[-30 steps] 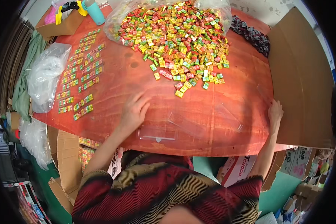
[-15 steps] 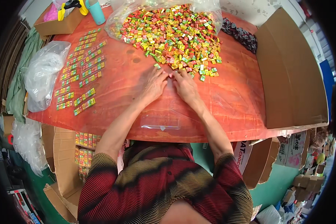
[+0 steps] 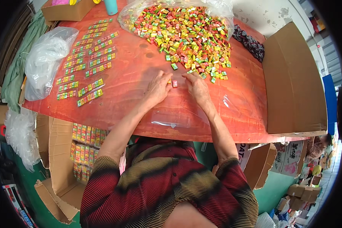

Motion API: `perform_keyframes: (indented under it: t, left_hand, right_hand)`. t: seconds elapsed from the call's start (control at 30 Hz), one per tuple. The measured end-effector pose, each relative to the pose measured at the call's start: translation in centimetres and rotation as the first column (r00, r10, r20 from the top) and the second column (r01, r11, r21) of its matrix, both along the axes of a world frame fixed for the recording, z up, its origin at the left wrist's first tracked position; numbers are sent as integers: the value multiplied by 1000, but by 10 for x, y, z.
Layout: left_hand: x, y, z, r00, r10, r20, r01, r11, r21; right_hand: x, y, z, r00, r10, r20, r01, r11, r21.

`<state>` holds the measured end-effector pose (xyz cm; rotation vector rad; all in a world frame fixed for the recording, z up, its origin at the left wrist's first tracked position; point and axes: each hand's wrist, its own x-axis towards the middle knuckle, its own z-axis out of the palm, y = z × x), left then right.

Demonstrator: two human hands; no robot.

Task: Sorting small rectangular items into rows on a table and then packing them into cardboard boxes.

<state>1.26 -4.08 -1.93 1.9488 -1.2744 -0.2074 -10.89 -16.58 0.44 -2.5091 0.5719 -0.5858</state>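
My left hand [image 3: 158, 88] rests on the red table with its fingers curled. A small yellow box [image 3: 169, 81] shows at its fingertips, which look closed on it. Just right of these fingertips lies a small red box [image 3: 174, 83], between my two hands. My right hand [image 3: 198, 88] is at the near edge of a heap of small red, yellow and green boxes [image 3: 190, 34]. Its fingers are apart and partly bent, touching the edge of the heap; its thumb is mostly hidden. A single green-and-yellow box [image 3: 174, 66] lies ahead of my left hand.
Rows of small boxes [image 3: 98, 69] lie on the red table [image 3: 133, 68] at left, beside a clear plastic bag [image 3: 45, 64]. Flat clear plastic pieces [image 3: 171, 121] lie near the front edge. A large carton [image 3: 292, 83] stands at right. Below left, an open carton [image 3: 60, 159] holds packed rows.
My hands have moved apart from each other, uncovering the red box between them. My right hand has shifted right along the heap's edge. The view has tilted slightly.
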Motion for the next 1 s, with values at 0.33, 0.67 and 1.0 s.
perform_keyframes:
  t: [0.33, 0.67, 1.0]
  left_hand:
    - [9, 0, -1, 1000, 5, 7, -6, 990, 139]
    - [24, 22, 2, 990, 129, 63, -138, 976, 169]
    - [26, 15, 8, 990, -51, -135, 73, 984, 161]
  right_hand:
    - [45, -8, -1, 997, -69, -22, 66, 991, -117]
    - [67, 22, -20, 978, -14, -206, -37, 970, -241]
    - [11, 9, 6, 989, 67, -133, -64, 998, 23]
